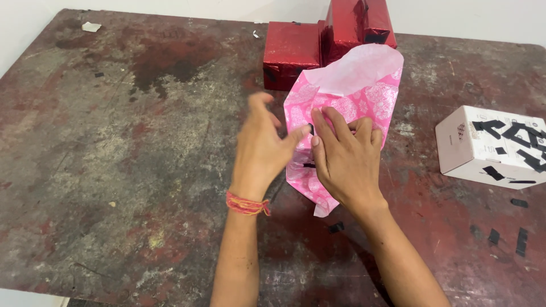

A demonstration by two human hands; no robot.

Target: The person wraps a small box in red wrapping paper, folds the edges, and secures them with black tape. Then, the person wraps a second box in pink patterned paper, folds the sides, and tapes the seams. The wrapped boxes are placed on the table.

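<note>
A parcel half-wrapped in pink patterned paper (352, 96) lies near the middle of the counter (114, 159), towards its far edge, its long axis running from the near side up and slightly right to the far side, where the loose paper stands open and shows its pale inner face. The right hand (347, 156) lies flat on the parcel, fingers loosely spread and pressing the paper down, gripping nothing. The left hand (263, 145), a red-and-orange thread band (247, 204) at its wrist, is open with curled fingers, its fingertips meeting the parcel's left edge beside a small black strip of tape (310, 128). Just behind the parcel, at the far edge, stand two boxes in shiny red wrapping (293, 51). Well apart, at the right edge, sits a white box (489, 145) stuck over with short black tape pieces; more black scraps (520, 241) dot the counter near it.
</note>
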